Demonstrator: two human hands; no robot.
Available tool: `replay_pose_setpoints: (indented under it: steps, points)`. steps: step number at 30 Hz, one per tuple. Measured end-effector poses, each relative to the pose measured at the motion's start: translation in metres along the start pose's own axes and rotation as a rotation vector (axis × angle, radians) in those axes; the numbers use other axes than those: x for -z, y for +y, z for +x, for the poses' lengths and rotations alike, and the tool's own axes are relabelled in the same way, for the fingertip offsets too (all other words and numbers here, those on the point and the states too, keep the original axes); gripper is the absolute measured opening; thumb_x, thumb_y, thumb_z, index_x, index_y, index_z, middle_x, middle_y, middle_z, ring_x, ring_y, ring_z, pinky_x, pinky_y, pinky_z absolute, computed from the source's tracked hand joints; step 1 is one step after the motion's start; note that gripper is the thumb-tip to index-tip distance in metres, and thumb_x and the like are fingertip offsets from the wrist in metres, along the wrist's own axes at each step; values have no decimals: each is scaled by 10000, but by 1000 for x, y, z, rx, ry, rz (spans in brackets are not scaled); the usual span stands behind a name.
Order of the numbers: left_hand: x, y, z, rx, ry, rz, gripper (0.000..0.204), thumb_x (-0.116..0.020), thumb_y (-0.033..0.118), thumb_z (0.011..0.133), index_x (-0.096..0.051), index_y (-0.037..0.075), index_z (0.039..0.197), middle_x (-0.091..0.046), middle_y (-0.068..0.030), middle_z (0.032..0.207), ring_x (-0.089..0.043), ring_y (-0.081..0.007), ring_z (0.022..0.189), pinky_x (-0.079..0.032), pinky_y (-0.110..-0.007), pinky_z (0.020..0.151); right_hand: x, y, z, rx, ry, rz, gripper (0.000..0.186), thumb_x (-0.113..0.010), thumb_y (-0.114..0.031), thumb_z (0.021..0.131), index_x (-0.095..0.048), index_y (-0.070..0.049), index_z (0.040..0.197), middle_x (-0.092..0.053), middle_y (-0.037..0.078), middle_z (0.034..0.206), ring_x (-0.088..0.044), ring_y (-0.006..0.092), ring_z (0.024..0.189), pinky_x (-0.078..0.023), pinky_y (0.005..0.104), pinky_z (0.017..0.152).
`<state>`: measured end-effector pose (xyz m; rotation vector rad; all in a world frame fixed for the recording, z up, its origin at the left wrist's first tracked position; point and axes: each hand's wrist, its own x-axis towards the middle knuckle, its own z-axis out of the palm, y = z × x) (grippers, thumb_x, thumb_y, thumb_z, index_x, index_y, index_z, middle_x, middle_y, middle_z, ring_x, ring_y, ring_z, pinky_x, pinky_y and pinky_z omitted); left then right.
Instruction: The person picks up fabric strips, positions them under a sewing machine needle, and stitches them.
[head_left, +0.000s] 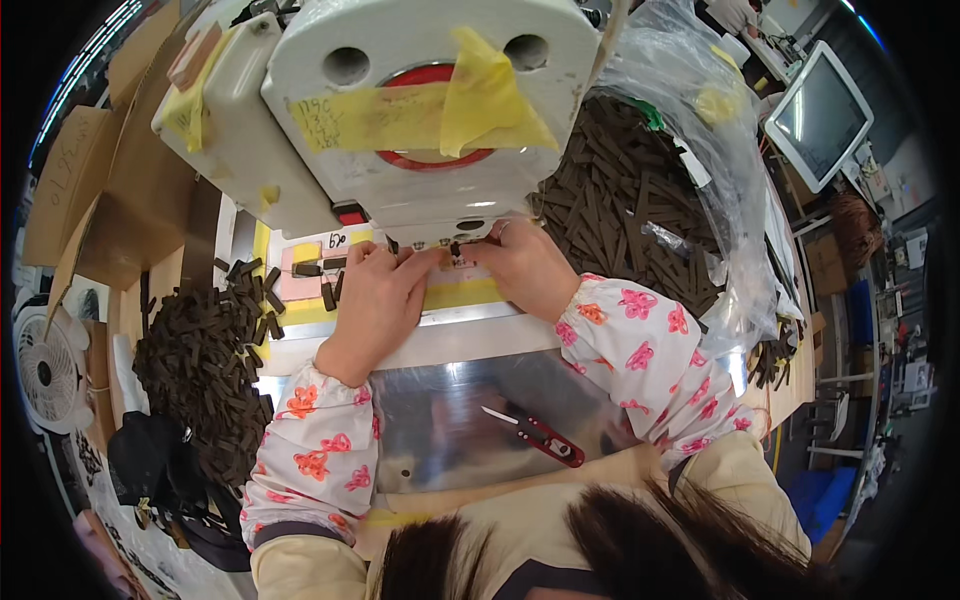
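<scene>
Both hands work under the head of a white sewing machine (pixel 430 185), which carries yellow tape. My left hand (pixel 378 305) has its fingers bent and pressed together at the needle area. My right hand (pixel 535 272) reaches in from the other side, thumb and index finger pinched close to the left fingertips. A small dark bit shows between the two hands, but I cannot make out what either one grips. Just left of my left hand, several short dark brown strips (pixel 307 269) lie on the yellow-taped machine bed (pixel 465 293).
A heap of short brown strips (pixel 200 365) lies left, and longer strips (pixel 620 200) fill a clear plastic bag (pixel 690 60) at right. Red-handled thread snips (pixel 548 442) rest on the metal plate (pixel 430 425) before me. Cardboard boxes (pixel 145 200) and a white fan (pixel 48 370) stand far left.
</scene>
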<state>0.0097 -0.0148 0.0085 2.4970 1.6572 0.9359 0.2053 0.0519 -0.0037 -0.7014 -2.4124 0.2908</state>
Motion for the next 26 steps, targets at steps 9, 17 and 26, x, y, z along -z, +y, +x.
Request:
replay_pose_setpoints:
  steps: [9, 17, 26]
  points:
    - [2, 7, 7, -51, -89, 191, 363, -555, 38, 728, -646, 173, 1051, -586, -54, 716, -560, -226, 691, -388, -383, 758, -5, 8, 3, 38, 42, 5, 152, -575, -40, 691, -645, -15, 824, -599, 130, 909, -577, 281, 902, -494, 356, 745]
    - [-1, 5, 14, -68, -39, 215, 353, -533, 73, 743, -640, 196, 1056, -607, -73, 696, -584, -255, 694, -380, -427, 771, 4, 3, 8, 97, 63, -143, 140, -583, -153, 706, -679, -121, 803, -631, 69, 868, -597, 278, 802, -493, 384, 656]
    - [1, 1, 8, -105, 1, 77, 286, -599, 86, 741, -641, 124, 1021, -650, -101, 815, -613, -247, 793, -373, -387, 801, -1, 1, 4, 97, -151, -381, 160, -574, -200, 733, -679, -160, 847, -614, 32, 1024, -539, 177, 1032, -405, 337, 861]
